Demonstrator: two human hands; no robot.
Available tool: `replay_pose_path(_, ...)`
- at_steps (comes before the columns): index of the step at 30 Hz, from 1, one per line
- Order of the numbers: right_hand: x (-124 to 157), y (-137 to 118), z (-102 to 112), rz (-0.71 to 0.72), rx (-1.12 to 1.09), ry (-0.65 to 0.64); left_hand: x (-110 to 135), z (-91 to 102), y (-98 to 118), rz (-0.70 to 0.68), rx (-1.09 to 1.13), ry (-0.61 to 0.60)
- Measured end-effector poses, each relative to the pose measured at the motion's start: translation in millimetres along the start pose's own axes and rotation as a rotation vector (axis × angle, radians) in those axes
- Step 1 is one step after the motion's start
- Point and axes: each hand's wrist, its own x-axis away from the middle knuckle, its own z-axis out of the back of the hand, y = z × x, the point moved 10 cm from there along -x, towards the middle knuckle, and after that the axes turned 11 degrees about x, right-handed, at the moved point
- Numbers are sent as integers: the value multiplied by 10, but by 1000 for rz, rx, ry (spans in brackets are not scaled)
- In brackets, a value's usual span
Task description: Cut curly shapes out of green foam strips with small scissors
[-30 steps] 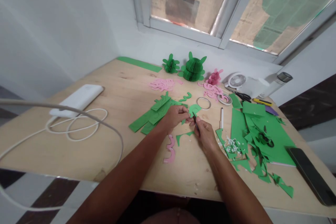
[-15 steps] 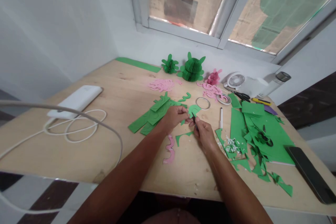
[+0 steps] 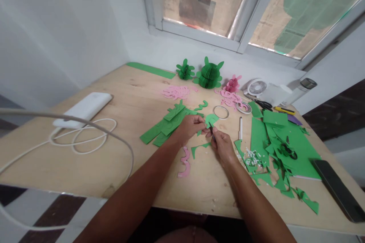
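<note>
Left hand (image 3: 192, 124): fingers pinch curved light-green paper piece (image 3: 211, 119) over pale wooden bench (image 3: 137, 102), lower edge hidden. Right hand (image 3: 222, 143): fingers curl round slim dark-tipped tool (image 3: 211, 130), handle mostly covered, type unclear.

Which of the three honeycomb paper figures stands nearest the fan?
The pink honeycomb figure, beside the white fan; the small green figure and large green figure stand farther left.

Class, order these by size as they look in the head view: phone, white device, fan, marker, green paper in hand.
1. Phone and white device: too alike to rank
2. Fan
3. Green paper, partly hidden
4. Marker
</note>
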Motion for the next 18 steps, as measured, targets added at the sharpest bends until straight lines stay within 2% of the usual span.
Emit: replay_pose_path(18,-3,-2,16,9,23,15,-1,-3,-19,12,0,-2)
